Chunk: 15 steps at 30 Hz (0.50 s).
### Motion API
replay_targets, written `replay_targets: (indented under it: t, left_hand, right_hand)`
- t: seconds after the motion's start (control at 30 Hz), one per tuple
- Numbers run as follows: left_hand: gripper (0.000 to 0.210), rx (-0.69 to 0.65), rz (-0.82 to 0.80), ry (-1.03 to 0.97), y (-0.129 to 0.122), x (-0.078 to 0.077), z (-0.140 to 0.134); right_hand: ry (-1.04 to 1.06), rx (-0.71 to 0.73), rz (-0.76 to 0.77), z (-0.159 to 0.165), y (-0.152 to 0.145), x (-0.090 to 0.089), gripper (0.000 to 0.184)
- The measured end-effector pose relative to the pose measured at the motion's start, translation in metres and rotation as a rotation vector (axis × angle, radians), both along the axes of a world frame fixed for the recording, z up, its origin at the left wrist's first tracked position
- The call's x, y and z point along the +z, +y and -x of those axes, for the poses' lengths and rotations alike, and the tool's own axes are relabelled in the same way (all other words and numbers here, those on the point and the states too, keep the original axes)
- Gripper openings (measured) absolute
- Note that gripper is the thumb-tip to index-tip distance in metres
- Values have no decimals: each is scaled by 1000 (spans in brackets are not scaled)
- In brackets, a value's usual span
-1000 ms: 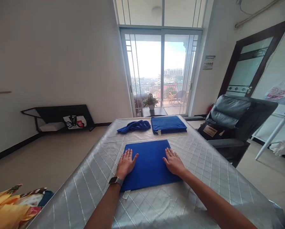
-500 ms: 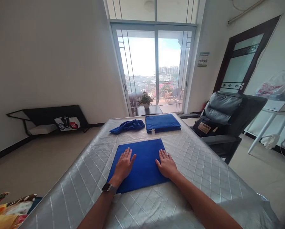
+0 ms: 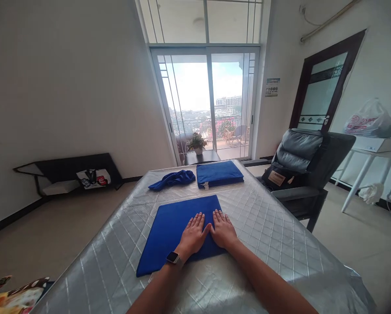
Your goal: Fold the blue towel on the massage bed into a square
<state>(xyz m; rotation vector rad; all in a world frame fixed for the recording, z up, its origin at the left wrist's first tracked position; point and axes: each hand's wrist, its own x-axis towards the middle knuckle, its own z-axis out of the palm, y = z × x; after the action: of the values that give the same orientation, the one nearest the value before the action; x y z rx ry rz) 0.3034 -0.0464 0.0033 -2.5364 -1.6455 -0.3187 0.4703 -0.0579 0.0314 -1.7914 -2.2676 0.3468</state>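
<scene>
Lying palm-down, the left hand [image 3: 193, 236] has shifted right across the near blue cloth [image 3: 167, 231] to join the right hand [image 3: 223, 232], thumbs together, gripping nothing; smoothing appears underway.

Flat cloth [image 3: 166, 231], under the left hand [image 3: 193, 234] and right hand [image 3: 224, 230]: plain deep blue.
Crumpled cloth [image 3: 174, 179], beyond the left hand: deep blue.
Folded cloth [image 3: 220, 173], beyond the right hand: blue; tag [image 3: 206, 186], white.
Table cover [image 3: 264, 235], around both hands: silver, diamond-quilted.
Watch [image 3: 172, 257], behind the left hand: black face.
Armchair [image 3: 300, 150], right of the right hand: black.
Fabric [image 3: 18, 296], far left of the left hand: yellow, white, brown.
</scene>
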Motion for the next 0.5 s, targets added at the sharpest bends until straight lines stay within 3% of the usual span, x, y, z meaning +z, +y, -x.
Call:
replay_targets:
  t: [0.3, 0.4, 0.5]
  left_hand:
    - [75, 296, 73, 108, -33, -10, 132]
    - [75, 329, 51, 114, -43, -14, 149]
    - [75, 335, 34, 85, -47, -12, 146]
  right_hand:
    - [-2, -13, 0, 1, 0, 2, 71]
    - [-31, -11, 0, 1, -1, 1, 71]
    - [-60, -4, -4, 1, 0, 2, 71]
